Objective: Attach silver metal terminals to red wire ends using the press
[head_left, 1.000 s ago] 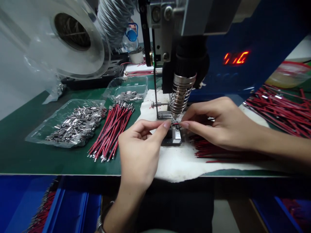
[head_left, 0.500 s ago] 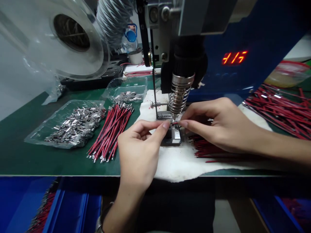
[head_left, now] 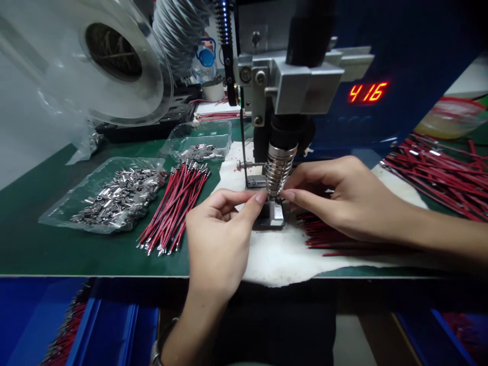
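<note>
My left hand [head_left: 221,239] is closed in a pinch at the left of the small metal jig [head_left: 275,213]; whatever its fingertips grip is hidden. From the other side, my right hand [head_left: 343,195] pinches a thin red wire, now mostly covered by the fingers and the tool. Between both sets of fingertips, the spring-wrapped metal tip [head_left: 279,165] of a soldering machine reaches down onto the jig. Under my right hand lies a bundle of red and black wires [head_left: 324,236] on white cloth [head_left: 278,264].
Left of my hands are a pile of red and black wires [head_left: 175,208] and a clear tray [head_left: 57,216] of small metal terminals [head_left: 122,195]. A second clear tray [head_left: 224,133] stands behind. More wires [head_left: 450,173] lie right, beside the blue machine housing [head_left: 412,56] with its lit display [head_left: 368,92].
The machine's head has come down, bringing the spring-wrapped tip onto the spot between my fingertips. The display now reads 416. Both hands have stayed nearly still.
</note>
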A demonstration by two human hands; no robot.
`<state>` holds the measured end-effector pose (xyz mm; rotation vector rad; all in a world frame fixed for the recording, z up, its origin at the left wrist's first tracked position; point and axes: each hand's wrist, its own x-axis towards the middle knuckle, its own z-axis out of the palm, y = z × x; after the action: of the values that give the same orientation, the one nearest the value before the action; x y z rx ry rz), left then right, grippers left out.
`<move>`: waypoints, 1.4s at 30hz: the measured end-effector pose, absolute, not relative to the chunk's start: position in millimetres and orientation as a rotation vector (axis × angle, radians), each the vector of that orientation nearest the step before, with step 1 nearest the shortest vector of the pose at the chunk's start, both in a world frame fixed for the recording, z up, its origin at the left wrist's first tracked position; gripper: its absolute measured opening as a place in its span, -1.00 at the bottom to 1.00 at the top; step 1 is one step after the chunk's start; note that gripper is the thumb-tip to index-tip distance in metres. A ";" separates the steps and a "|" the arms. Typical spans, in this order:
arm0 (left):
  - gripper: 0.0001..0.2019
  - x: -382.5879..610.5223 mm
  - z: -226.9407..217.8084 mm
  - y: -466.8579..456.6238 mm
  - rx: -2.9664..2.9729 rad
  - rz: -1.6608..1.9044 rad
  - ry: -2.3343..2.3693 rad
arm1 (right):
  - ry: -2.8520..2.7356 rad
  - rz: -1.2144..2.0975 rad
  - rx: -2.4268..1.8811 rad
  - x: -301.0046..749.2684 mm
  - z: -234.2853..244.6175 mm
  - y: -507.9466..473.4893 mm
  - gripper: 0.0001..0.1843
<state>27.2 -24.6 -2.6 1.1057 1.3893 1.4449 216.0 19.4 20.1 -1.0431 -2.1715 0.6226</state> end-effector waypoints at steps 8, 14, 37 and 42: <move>-0.82 27.4 -5.1 -24.6 1.097 1.445 1.389 | -2.172 0.627 -1.049 215.3 20.3 18.8 -0.83; -0.83 26.7 -6.1 -25.0 1.108 1.460 1.402 | -2.160 0.626 -1.036 215.5 18.3 19.9 -0.83; -0.81 28.7 -4.7 -24.0 1.123 1.461 1.375 | -2.173 0.594 -1.002 215.8 16.4 21.5 -0.83; -0.85 30.2 -0.7 -25.3 1.126 1.451 1.381 | -2.220 0.488 -0.923 218.1 13.4 23.7 -0.85</move>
<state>30.2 -25.3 -0.7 1.1262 1.3811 1.4508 218.1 23.7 13.4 -0.9226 -2.2202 0.4884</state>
